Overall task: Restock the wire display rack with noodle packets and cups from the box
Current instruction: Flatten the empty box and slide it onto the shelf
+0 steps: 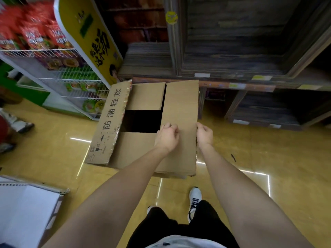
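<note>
Box (143, 149): cardboard, on floor (250, 158) just beside wire display rack (71, 76). Left printed flap raised, right flap (180, 108) lying over top; dark opening between, contents not visible.
Left hand (167, 138): fingers curled on right flap's inner edge.
Right hand (204, 135): fingers gripping its outer edge.
Rack: tiers already hold packets and cups.
Progress: judged early, box not fully open, nothing in hand.

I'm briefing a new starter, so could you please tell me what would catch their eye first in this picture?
The cardboard box on the floor at centre stands out first, with a dark opening between its flaps. Both hands are on its right flap: the left hand lies on top with curled fingers, the right hand grips the outer edge. At upper left, the wire rack holds bright red packets beside a yellow sign.
</note>
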`<state>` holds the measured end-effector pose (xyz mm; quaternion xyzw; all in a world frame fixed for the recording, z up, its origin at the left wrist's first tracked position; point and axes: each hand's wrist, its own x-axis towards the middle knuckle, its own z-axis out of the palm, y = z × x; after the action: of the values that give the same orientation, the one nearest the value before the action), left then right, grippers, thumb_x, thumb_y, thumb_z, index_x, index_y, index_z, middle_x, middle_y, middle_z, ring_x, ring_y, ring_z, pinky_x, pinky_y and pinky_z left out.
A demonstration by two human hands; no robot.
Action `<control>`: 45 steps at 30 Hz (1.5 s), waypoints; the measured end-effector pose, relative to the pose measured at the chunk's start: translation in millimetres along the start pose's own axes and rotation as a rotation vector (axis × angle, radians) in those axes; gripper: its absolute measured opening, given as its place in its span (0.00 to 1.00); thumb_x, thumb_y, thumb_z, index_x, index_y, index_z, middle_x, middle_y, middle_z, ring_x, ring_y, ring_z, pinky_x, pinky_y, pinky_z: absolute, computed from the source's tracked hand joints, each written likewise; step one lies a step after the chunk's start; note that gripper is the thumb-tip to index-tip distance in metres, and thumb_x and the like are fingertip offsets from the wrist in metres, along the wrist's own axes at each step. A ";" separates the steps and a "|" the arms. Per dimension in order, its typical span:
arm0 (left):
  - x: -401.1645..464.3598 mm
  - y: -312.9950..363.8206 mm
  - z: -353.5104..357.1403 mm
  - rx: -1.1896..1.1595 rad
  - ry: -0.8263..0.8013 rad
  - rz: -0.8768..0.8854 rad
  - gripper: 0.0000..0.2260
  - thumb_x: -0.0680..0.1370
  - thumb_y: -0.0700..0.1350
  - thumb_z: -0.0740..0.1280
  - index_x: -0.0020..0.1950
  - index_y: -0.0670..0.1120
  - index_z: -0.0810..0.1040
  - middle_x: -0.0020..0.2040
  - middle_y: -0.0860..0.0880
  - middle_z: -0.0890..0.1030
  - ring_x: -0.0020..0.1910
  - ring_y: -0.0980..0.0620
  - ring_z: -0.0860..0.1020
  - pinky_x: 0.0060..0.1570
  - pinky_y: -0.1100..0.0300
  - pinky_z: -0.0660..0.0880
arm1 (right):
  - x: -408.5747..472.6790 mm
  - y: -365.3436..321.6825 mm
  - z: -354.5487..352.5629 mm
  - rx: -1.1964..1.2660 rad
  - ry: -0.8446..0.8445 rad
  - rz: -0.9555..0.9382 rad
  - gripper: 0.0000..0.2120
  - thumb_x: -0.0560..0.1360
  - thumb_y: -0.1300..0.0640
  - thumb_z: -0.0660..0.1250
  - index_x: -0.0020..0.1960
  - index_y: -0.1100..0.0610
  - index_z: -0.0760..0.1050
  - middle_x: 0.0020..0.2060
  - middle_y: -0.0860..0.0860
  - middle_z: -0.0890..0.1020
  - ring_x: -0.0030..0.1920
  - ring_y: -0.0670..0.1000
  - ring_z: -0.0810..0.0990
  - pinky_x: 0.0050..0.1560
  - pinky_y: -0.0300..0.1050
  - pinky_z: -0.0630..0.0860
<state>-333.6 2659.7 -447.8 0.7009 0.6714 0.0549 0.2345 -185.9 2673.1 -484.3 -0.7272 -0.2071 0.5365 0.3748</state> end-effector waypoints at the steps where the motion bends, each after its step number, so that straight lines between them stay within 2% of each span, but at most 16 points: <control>1: -0.3 -2.3 -5.1 -0.027 0.003 0.003 0.08 0.81 0.46 0.64 0.56 0.45 0.78 0.54 0.45 0.75 0.58 0.43 0.73 0.59 0.49 0.72 | -5.9 -6.7 1.7 0.024 -0.021 -0.029 0.13 0.79 0.48 0.65 0.46 0.56 0.82 0.42 0.52 0.85 0.46 0.55 0.82 0.52 0.50 0.76; 4: -3.9 -17.5 -23.8 -0.095 0.033 0.010 0.08 0.81 0.47 0.65 0.56 0.45 0.78 0.53 0.45 0.75 0.55 0.43 0.76 0.57 0.51 0.74 | -29.3 -26.5 14.4 0.034 -0.065 -0.138 0.14 0.80 0.50 0.65 0.42 0.57 0.81 0.39 0.53 0.85 0.43 0.54 0.82 0.49 0.48 0.76; 6: -6.7 -27.1 -35.1 -0.144 0.060 0.009 0.08 0.81 0.47 0.66 0.55 0.45 0.78 0.53 0.46 0.76 0.53 0.44 0.78 0.55 0.51 0.76 | -44.9 -39.1 25.7 0.008 -0.073 -0.198 0.16 0.81 0.49 0.65 0.38 0.56 0.77 0.35 0.54 0.81 0.40 0.55 0.79 0.44 0.48 0.72; 9: -15.2 -46.3 -54.3 -0.179 0.088 0.018 0.07 0.81 0.48 0.66 0.53 0.45 0.77 0.50 0.48 0.75 0.50 0.46 0.78 0.51 0.53 0.76 | -69.6 -52.0 46.9 -0.035 -0.093 -0.253 0.21 0.81 0.46 0.64 0.43 0.64 0.77 0.39 0.61 0.81 0.41 0.56 0.78 0.46 0.49 0.73; 11: -21.5 -61.3 -67.5 -0.197 0.118 0.023 0.06 0.81 0.48 0.65 0.52 0.45 0.77 0.49 0.49 0.75 0.48 0.46 0.78 0.48 0.54 0.76 | -85.5 -55.9 63.9 -0.038 -0.107 -0.282 0.23 0.82 0.45 0.62 0.46 0.66 0.76 0.39 0.60 0.80 0.41 0.54 0.78 0.48 0.49 0.73; 13: -28.4 -79.6 -80.3 -0.214 0.148 0.019 0.06 0.81 0.48 0.65 0.51 0.46 0.77 0.48 0.48 0.76 0.47 0.47 0.78 0.48 0.52 0.76 | -100.0 -56.3 84.9 -0.042 -0.096 -0.312 0.22 0.82 0.43 0.62 0.40 0.61 0.73 0.35 0.55 0.76 0.39 0.53 0.75 0.46 0.49 0.72; 15: -36.0 -99.5 -91.8 -0.234 0.170 0.013 0.06 0.82 0.48 0.64 0.50 0.47 0.77 0.48 0.49 0.77 0.46 0.48 0.78 0.49 0.50 0.77 | -115.9 -55.8 106.0 -0.036 -0.080 -0.312 0.22 0.82 0.42 0.61 0.36 0.55 0.68 0.32 0.52 0.73 0.37 0.52 0.73 0.43 0.49 0.70; 18: -48.9 -130.2 -109.0 -0.266 0.225 0.002 0.06 0.82 0.47 0.62 0.50 0.48 0.77 0.47 0.49 0.78 0.47 0.48 0.78 0.51 0.48 0.77 | -136.5 -53.2 137.2 -0.046 -0.071 -0.300 0.23 0.82 0.39 0.59 0.35 0.54 0.64 0.31 0.50 0.69 0.35 0.51 0.70 0.41 0.49 0.67; 21: -60.3 -162.6 -122.1 -0.100 0.278 -0.077 0.07 0.83 0.49 0.59 0.54 0.50 0.76 0.53 0.48 0.78 0.56 0.44 0.75 0.60 0.45 0.71 | -153.0 -50.2 167.0 -0.152 -0.021 -0.366 0.24 0.81 0.36 0.58 0.37 0.54 0.68 0.34 0.50 0.75 0.39 0.52 0.75 0.43 0.49 0.69; 24: -60.8 -198.8 -125.9 -0.031 0.111 -0.259 0.17 0.83 0.54 0.59 0.71 0.52 0.70 0.71 0.46 0.71 0.70 0.39 0.66 0.68 0.39 0.62 | -164.6 -56.9 190.3 -0.403 0.105 -0.521 0.19 0.82 0.40 0.57 0.41 0.54 0.71 0.39 0.53 0.81 0.43 0.57 0.79 0.46 0.50 0.76; 26: -58.0 -218.7 -122.2 -0.108 -0.052 -0.305 0.24 0.82 0.57 0.60 0.77 0.51 0.64 0.76 0.44 0.66 0.74 0.38 0.64 0.72 0.40 0.63 | -170.7 -68.5 201.8 -0.572 0.148 -0.603 0.15 0.81 0.45 0.58 0.41 0.53 0.69 0.37 0.53 0.80 0.41 0.58 0.79 0.45 0.50 0.76; 29: -52.9 -229.7 -113.0 -0.241 -0.141 -0.239 0.25 0.82 0.55 0.64 0.77 0.47 0.65 0.74 0.43 0.70 0.71 0.41 0.70 0.70 0.50 0.68 | -171.6 -82.2 216.7 -0.693 0.115 -0.638 0.14 0.80 0.47 0.58 0.40 0.53 0.69 0.36 0.52 0.79 0.40 0.57 0.78 0.44 0.49 0.75; 33: -43.5 -238.5 -123.0 -0.290 -0.038 -0.263 0.20 0.83 0.48 0.63 0.74 0.44 0.71 0.70 0.43 0.76 0.68 0.42 0.74 0.64 0.53 0.71 | -164.2 -82.3 246.3 -0.810 -0.018 -0.653 0.14 0.81 0.46 0.58 0.43 0.54 0.72 0.40 0.52 0.80 0.42 0.57 0.78 0.42 0.48 0.74; 38: -29.5 -266.8 -140.9 -0.331 0.005 -0.356 0.15 0.84 0.49 0.62 0.66 0.43 0.75 0.61 0.42 0.81 0.59 0.42 0.79 0.60 0.51 0.76 | -145.7 -68.0 272.8 -0.976 -0.067 -0.627 0.11 0.81 0.50 0.58 0.45 0.55 0.73 0.41 0.53 0.78 0.44 0.57 0.79 0.42 0.46 0.71; 41: -20.5 -280.7 -143.9 -0.301 0.006 -0.365 0.14 0.83 0.50 0.63 0.66 0.46 0.76 0.62 0.44 0.81 0.59 0.44 0.79 0.61 0.49 0.77 | -127.1 -54.3 277.5 -1.076 -0.077 -0.582 0.10 0.82 0.52 0.57 0.46 0.55 0.72 0.44 0.55 0.80 0.43 0.56 0.77 0.42 0.45 0.72; 45: -9.3 -282.7 -138.1 -0.266 -0.064 -0.320 0.14 0.82 0.51 0.63 0.66 0.47 0.76 0.60 0.45 0.81 0.58 0.45 0.79 0.60 0.48 0.78 | -107.3 -43.4 284.7 -1.192 -0.125 -0.505 0.11 0.82 0.51 0.57 0.49 0.55 0.75 0.45 0.56 0.82 0.45 0.58 0.81 0.43 0.46 0.77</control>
<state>-647.3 2682.6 -437.2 0.5495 0.7532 0.0827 0.3521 -484.2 2717.1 -424.8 -0.7067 -0.6554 0.2662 0.0088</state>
